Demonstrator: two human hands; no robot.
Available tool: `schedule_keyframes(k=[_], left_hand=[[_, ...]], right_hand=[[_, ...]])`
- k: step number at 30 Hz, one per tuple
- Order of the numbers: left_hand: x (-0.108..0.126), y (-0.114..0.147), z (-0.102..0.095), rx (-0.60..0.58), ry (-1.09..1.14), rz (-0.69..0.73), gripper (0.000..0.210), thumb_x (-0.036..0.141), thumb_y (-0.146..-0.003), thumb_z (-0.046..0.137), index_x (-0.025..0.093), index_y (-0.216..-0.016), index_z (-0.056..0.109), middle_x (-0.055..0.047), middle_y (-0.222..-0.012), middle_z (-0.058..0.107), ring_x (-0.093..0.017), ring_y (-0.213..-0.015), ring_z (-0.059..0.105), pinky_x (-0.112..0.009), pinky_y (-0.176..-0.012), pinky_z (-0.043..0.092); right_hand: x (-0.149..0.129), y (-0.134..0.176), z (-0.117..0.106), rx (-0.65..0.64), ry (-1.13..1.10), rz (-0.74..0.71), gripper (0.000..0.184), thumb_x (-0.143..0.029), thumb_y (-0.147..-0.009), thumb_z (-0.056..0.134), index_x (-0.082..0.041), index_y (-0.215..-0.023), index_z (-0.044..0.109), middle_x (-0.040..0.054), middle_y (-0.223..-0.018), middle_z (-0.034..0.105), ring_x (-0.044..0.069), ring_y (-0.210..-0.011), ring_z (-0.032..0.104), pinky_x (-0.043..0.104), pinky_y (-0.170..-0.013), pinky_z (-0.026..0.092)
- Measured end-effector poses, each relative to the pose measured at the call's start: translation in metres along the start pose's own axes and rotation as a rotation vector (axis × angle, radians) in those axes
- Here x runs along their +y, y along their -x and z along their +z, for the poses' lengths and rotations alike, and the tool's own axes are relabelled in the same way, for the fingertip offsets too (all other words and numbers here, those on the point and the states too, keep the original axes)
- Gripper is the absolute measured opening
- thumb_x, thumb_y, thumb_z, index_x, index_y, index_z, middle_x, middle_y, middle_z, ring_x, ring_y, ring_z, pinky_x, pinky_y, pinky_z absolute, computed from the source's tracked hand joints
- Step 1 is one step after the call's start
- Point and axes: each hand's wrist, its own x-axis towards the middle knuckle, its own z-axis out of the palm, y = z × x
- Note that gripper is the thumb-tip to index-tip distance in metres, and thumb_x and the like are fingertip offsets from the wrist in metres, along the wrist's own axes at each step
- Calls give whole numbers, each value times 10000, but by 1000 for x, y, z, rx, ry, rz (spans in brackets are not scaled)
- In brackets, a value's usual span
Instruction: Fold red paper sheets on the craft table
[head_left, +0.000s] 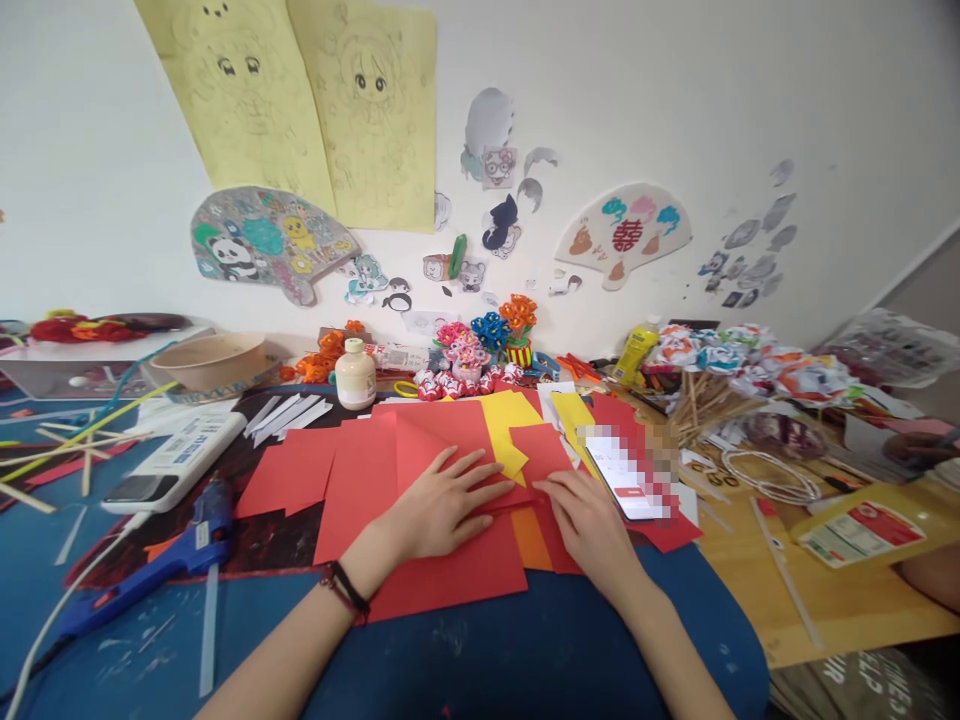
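My left hand [444, 500] lies flat with its fingers spread, pressing on a folded sheet of red paper [420, 440]. Beneath it is a larger red sheet [450, 585]. My right hand [589, 520] has bent fingers drawn together at the right edge of the folded red paper, and its fingertips are partly hidden. Close by are a yellow paper piece [504, 430], an orange strip [532, 540] and a smaller red piece [534, 450]. Right of my right hand lies a lit phone [619, 475], partly blurred.
A blue glue gun [202, 530] and a white power strip [184, 460] lie left. Behind the paper stand a cream bottle [355, 378] and pipe-cleaner flowers [491, 330]. At right are a yellow-liquid bottle [870, 520], a coiled white cable [772, 477] and another person's hand [919, 440].
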Motion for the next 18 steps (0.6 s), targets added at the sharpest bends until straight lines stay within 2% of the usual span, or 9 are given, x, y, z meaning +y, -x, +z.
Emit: schedule_keyframes(k=[2,4,7,11,18], left_hand=[[0,0,0,-15,1,-3,503,452,-970,337,351,-1461,310,-18,-1491,404,-270,-1405,279,-503,-1138,155],[0,-1,0,-27,3,-1,509,450,-969,341,345,-1466,300,-18,-1495,397,-272,-1408,272,-509,-1134,162],[-1,-1,1,-16,8,-4,521,465,-967,339,334,-1469,293,-19,-1490,406,-266,-1404,285,-497,-1135,171],[-2,2,2,-16,12,-8,536,466,-969,330,326,-1482,262,-17,-1502,386,-258,-1410,275,-480,-1139,167],[-3,6,0,-37,51,-7,515,400,-983,310,338,-1488,232,15,-1520,350,-235,-1422,255,-467,-1150,138]], right_hand=[[-20,15,9,65,52,-3,392,-167,-941,371,-217,-1252,605,107,-1222,621,271,-1184,530,463,-1007,432],[-40,26,23,29,68,8,443,-157,-942,364,-201,-1358,511,91,-1357,547,261,-1285,461,445,-1039,431],[-59,34,43,-9,111,39,505,-182,-945,369,-198,-1449,384,88,-1447,455,273,-1321,433,474,-1049,434],[-59,35,54,-29,105,89,548,-167,-939,348,-221,-1483,316,72,-1478,408,272,-1344,404,478,-1055,438],[-53,39,53,-58,82,84,563,-161,-930,354,-236,-1485,308,59,-1481,403,269,-1357,384,489,-1067,427]])
